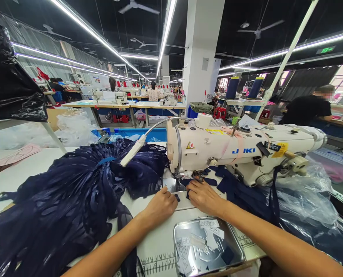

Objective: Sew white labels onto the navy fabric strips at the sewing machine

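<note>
At the frame's centre, the left hand (163,204) curled and the right hand (203,197) bunched its fingers beside a navy scrap (177,197), any pinch unclear, so near the sewing machine (217,148) that a slip could have injured either.

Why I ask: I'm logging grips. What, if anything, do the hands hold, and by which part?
Cannot be told: dark scraps show beside the left hand and right hand, but fingers hide any grip.

I look through the head camera | facing forward and down | close over the desk (158,236) and sewing machine (200,150) | pillar (201,42) and ceiling (92,13) farther off
</note>
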Action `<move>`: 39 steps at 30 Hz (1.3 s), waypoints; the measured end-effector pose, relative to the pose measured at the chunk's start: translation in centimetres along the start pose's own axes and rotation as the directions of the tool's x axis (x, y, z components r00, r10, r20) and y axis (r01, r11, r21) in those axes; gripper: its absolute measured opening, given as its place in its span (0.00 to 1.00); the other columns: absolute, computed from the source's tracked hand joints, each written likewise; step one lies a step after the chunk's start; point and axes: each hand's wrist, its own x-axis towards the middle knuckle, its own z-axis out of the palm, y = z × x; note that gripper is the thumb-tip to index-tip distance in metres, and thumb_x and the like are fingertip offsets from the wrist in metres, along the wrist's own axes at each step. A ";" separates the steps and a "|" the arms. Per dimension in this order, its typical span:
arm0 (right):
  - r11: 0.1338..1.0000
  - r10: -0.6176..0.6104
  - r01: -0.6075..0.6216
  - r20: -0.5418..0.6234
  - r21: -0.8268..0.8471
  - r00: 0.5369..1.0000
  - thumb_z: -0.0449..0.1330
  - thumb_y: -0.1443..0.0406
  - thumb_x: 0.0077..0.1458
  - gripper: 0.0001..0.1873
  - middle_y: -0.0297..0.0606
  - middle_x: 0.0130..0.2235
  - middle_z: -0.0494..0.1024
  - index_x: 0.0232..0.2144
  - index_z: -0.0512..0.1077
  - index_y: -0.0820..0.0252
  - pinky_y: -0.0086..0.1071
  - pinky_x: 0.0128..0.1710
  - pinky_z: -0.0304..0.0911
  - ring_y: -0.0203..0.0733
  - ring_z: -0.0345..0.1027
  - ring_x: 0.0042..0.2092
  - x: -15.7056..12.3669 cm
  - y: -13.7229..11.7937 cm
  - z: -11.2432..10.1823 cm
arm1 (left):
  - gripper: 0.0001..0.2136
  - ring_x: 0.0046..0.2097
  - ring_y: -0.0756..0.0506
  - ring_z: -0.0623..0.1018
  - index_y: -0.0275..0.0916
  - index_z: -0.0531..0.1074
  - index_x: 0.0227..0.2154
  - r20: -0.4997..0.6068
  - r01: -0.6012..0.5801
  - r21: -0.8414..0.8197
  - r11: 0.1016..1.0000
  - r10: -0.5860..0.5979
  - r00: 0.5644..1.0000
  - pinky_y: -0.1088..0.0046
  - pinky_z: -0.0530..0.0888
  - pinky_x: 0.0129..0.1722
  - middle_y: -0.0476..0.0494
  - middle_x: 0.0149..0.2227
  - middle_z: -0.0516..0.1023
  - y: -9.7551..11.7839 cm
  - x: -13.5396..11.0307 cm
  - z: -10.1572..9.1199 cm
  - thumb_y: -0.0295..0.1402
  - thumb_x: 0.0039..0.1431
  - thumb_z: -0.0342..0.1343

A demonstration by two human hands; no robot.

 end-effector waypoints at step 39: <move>0.979 0.205 -0.204 0.078 -0.017 0.976 0.53 0.76 0.50 0.09 0.41 0.35 0.70 0.31 0.71 0.63 0.36 0.35 0.59 0.43 0.61 0.37 0.8 -3.8 1.7 | 0.04 0.26 0.47 0.69 0.32 0.67 0.24 0.032 0.038 -0.086 0.996 -0.035 0.999 0.69 0.62 0.28 0.46 0.23 0.70 -0.7 -0.2 -0.4 0.23 0.53 0.50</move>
